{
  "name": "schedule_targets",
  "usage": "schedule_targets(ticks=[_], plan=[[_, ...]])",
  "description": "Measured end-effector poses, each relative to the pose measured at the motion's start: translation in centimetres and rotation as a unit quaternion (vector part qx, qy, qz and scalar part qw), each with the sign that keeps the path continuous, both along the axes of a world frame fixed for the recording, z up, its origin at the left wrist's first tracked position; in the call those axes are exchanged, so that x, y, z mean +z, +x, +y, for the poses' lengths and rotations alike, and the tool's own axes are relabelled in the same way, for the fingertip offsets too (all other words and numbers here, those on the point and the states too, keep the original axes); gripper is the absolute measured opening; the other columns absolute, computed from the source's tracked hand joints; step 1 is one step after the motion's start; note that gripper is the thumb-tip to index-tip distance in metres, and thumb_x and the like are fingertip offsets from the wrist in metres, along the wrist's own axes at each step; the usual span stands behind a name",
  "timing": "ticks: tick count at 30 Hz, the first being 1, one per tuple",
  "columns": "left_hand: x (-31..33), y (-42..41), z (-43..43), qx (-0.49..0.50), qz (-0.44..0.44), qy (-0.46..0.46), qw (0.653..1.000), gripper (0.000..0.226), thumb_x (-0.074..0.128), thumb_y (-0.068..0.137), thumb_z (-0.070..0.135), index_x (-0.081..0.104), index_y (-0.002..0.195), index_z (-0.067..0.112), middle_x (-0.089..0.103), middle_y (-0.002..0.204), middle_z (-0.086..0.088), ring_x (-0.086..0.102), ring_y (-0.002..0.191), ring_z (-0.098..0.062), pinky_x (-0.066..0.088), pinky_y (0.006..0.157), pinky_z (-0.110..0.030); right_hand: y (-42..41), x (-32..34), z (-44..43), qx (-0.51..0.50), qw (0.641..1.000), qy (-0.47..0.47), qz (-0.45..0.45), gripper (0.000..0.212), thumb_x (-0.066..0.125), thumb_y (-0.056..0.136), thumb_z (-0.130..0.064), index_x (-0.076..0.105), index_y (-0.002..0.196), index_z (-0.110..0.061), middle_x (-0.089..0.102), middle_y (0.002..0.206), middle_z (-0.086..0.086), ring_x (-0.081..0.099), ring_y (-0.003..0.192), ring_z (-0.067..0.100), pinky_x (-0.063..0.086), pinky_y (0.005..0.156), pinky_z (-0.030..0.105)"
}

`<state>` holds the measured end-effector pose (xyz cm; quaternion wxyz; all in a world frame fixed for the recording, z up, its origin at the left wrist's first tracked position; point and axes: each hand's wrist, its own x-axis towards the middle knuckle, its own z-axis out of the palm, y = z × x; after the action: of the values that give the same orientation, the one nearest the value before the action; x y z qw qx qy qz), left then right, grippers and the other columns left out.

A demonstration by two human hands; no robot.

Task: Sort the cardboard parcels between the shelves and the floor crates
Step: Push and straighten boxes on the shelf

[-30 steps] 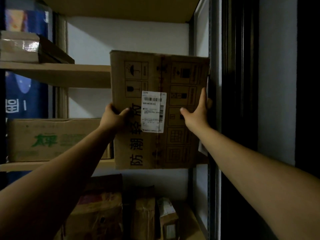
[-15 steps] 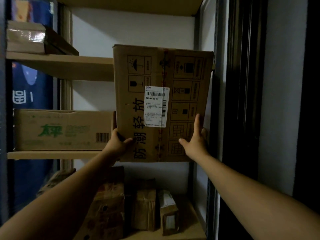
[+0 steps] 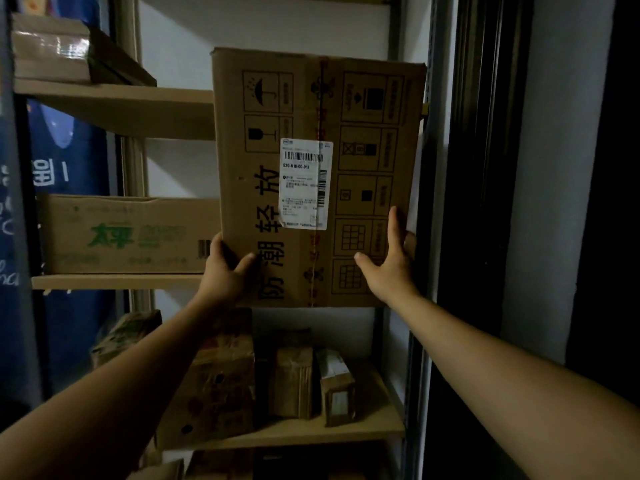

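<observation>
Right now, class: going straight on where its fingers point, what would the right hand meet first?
The right hand holds the cardboard box, fingers pointing up its right edge; it would probably only slide along that cardboard, though depth is unclear.

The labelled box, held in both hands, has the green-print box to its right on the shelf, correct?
No. The head view shows the green-print box on the shelf left of the labelled box, not right. The left hand and right hand do hold it.

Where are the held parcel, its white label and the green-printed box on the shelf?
held parcel (image 3: pixel 363 174), head view, front face right of the label.
white label (image 3: pixel 304 183), head view, the label's middle.
green-printed box (image 3: pixel 128 233), head view, front face.
</observation>
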<state>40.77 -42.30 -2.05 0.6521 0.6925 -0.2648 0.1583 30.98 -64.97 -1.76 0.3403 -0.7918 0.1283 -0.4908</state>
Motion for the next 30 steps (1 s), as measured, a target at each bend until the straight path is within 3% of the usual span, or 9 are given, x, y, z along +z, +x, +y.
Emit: schedule_targets(ticks=[6, 11, 16, 22, 27, 30], plan=[[-0.6, -1.5, 1.7, -0.006, 0.017, -0.015, 1.000, 0.058, 0.057, 0.092, 0.020, 0.026, 0.142, 0.022, 0.048, 0.134, -0.008, 0.050, 0.119, -0.025, 0.047, 0.097, -0.046, -1.7, -1.1, 1.4, -0.024, 0.999, -0.020, -0.009, 0.095, 0.062, 0.082, -0.044, -0.017, 0.126, -0.074, 0.007, 0.155, 0.003, 0.023, 0.139, 0.035, 0.036, 0.103, 0.060], [-1.6, -2.6, 2.3, -0.021, 0.054, -0.006, 0.998, 0.056, 0.055, 0.094, 0.024, 0.027, 0.141, 0.022, 0.051, 0.124, -0.002, 0.053, 0.109, -0.022, 0.050, 0.084, -0.038, -2.3, -2.5, 1.6, -0.043, 0.999, -0.007, 0.027, 0.084, 0.058, 0.084, -0.051, -0.002, 0.143, -0.057, 0.004, 0.155, 0.001, 0.018, 0.141, 0.035, 0.032, 0.107, 0.057], [-2.9, -2.8, 3.0, -0.040, 0.132, 0.031, 0.990, 0.048, 0.055, 0.093, 0.033, 0.032, 0.135, 0.030, 0.055, 0.123, -0.006, 0.059, 0.106, -0.030, 0.053, 0.086, -0.054, -2.8, -3.4, 1.6, -0.048, 0.996, 0.011, 0.076, 0.078, 0.058, 0.087, -0.046, 0.012, 0.149, -0.043, 0.008, 0.156, 0.003, 0.014, 0.143, 0.032, 0.028, 0.112, 0.054], [-2.3, -2.9, 3.1, -0.031, 0.142, 0.104, 0.984, 0.052, 0.051, 0.095, 0.036, 0.030, 0.141, 0.024, 0.056, 0.124, -0.009, 0.061, 0.102, -0.028, 0.053, 0.088, -0.050, -3.1, -3.0, 1.2, -0.023, 0.989, 0.055, 0.137, 0.069, 0.058, 0.089, -0.042, 0.023, 0.149, -0.035, 0.023, 0.151, 0.006, 0.024, 0.139, 0.031, 0.032, 0.110, 0.050], [-0.1, -2.4, 3.3, -0.048, 0.094, 0.137, 0.985, 0.078, 0.068, 0.082, 0.035, 0.024, 0.145, 0.023, 0.054, 0.128, -0.005, 0.060, 0.102, -0.023, 0.055, 0.080, -0.038, -2.1, -0.6, 0.7, -0.028, 0.981, 0.052, 0.185, 0.066, 0.052, 0.089, -0.050, 0.024, 0.148, -0.037, 0.018, 0.152, 0.007, 0.024, 0.139, 0.036, 0.030, 0.111, 0.055], [0.9, -2.6, 3.4, -0.024, 0.014, 0.194, 0.981, 0.101, 0.076, 0.069, 0.047, 0.019, 0.149, 0.027, 0.033, 0.145, -0.003, 0.044, 0.123, -0.026, 0.045, 0.099, -0.041, -1.6, 1.7, 0.9, -0.028, 0.981, 0.040, 0.190, 0.058, 0.051, 0.093, -0.044, 0.031, 0.146, -0.031, 0.009, 0.156, 0.009, 0.022, 0.141, 0.037, 0.027, 0.113, 0.054]])
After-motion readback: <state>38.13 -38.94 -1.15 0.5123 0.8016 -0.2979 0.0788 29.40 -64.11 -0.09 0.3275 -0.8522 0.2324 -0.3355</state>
